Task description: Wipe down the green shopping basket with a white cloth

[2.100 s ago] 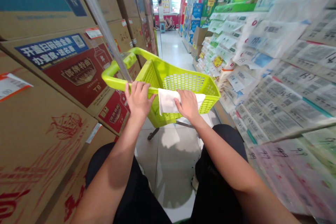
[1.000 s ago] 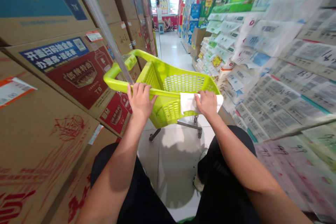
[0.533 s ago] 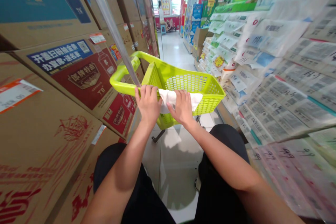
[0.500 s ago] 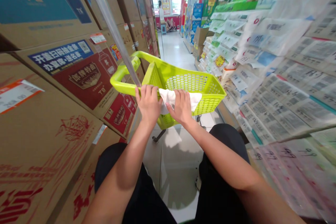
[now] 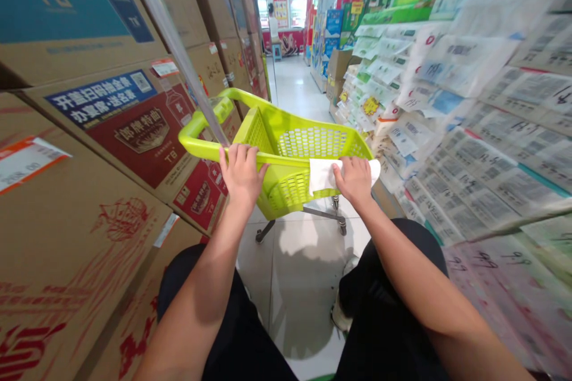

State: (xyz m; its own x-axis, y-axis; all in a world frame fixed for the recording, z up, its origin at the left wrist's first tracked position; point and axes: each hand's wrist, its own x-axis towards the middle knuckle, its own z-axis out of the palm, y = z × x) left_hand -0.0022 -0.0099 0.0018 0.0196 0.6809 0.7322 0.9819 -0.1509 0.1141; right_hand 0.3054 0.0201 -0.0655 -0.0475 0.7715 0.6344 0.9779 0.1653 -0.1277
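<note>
Two hands on a yellow-green cart [image 5: 279, 203], which stands on the floor between stacked cartons [image 5: 147, 125] and wrapped packs [image 5: 456, 65]. Left grip [image 5: 241, 175] clamped over the cart's near rim, just beside the metal pole [image 5: 176, 47]. Right grip [image 5: 355, 178] closed on a white cloth [image 5: 319, 177], pressing it along that same rim towards its front end. Judged under way, unfinished: the cloth covers only that stretch; handle and far rim lie outside it. How much is already done cannot be told from the plastic. Hidden: both palms, rim beneath the cloth, the pole's foot. Top of pole cut off; lettering on the packs smeared.
</note>
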